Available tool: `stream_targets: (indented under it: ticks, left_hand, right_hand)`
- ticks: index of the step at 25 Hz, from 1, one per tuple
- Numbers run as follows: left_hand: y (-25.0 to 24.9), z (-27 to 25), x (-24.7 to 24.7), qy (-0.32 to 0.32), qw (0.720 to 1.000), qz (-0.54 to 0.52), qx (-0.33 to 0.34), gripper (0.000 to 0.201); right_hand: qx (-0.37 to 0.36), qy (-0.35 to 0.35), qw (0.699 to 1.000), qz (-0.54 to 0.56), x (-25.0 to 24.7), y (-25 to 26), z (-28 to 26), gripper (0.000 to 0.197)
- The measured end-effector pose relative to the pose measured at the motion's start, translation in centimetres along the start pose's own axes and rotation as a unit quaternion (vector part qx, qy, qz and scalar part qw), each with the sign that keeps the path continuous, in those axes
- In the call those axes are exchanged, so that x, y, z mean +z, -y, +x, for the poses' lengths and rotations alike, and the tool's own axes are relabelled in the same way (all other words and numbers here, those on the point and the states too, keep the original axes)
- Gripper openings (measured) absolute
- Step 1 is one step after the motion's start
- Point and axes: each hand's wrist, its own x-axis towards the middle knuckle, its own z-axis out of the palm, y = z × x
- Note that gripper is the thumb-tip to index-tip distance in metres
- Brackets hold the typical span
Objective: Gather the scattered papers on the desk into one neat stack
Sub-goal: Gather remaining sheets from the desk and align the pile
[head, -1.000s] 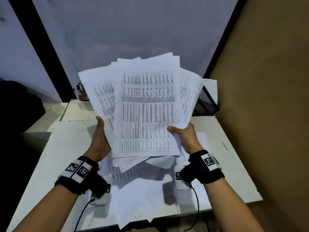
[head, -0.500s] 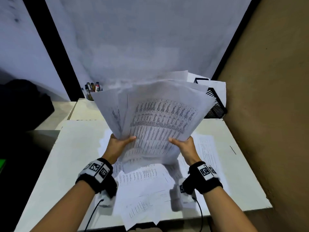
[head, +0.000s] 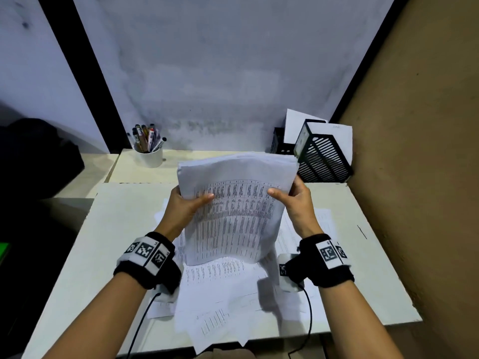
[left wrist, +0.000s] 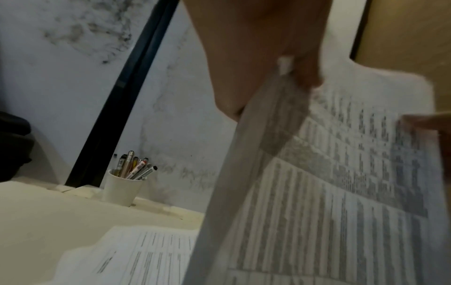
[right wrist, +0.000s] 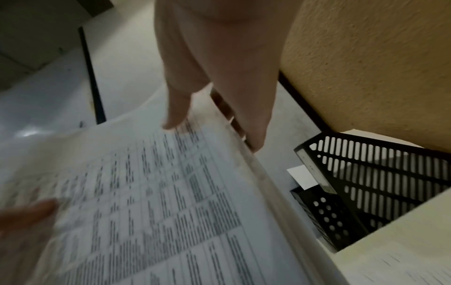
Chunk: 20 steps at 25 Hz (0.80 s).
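Observation:
I hold a thick sheaf of printed papers (head: pixel 233 208) above the desk, its sheets roughly squared and its far end bowing away from me. My left hand (head: pixel 185 203) grips its left edge, thumb on the printed top sheet, fingers underneath. My right hand (head: pixel 293 198) grips the right edge the same way. The left wrist view shows the sheaf (left wrist: pixel 329 192) edge-on under my left hand (left wrist: pixel 280 77); the right wrist view shows the sheaf (right wrist: pixel 146 202) pinched by my right hand (right wrist: pixel 219 115). More loose printed papers (head: pixel 228 294) lie overlapping on the white desk (head: pixel 103 242) beneath, some over its front edge.
A white cup of pens (head: pixel 149 151) stands at the back left. A black slotted file holder (head: pixel 321 156) with white sheets in it stands at the back right, close to the sheaf's far corner. A brown wall (head: pixel 414 177) borders the desk's right side.
The fanned-out sheets have come together into one squarer sheaf. Both hands have moved up along its sides, and the sheaf has tipped away from me and come lower over the desk.

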Motion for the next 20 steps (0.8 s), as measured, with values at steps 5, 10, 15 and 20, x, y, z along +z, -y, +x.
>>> stream_targets:
  ticks: [5, 10, 15, 20]
  left_hand:
    - [-1.0, -0.6, -0.1, -0.032, 0.999, 0.002, 0.019, 0.036]
    - [-2.3, -1.2, -0.1, -0.014, 0.996, -0.015, 0.088, 0.072]
    - [-4.5, -1.0, 1.6, -0.126, 0.978, 0.006, 0.168, 0.020]
    - [-3.8, -1.0, 2.0, -0.157, 0.968, 0.010, 0.195, 0.014]
  right_hand:
    - [-0.020, -0.020, 1.000, 0.005, 0.0, -0.2, -0.2, 0.031]
    - [-0.034, -0.012, 0.999, 0.034, 0.8, 0.1, -1.3, 0.031]
    - [-0.065, -0.139, 0.987, 0.052, 2.9, 2.1, -0.4, 0.026]
    - [-0.034, -0.163, 0.985, 0.052, 2.9, 2.5, 0.7, 0.024]
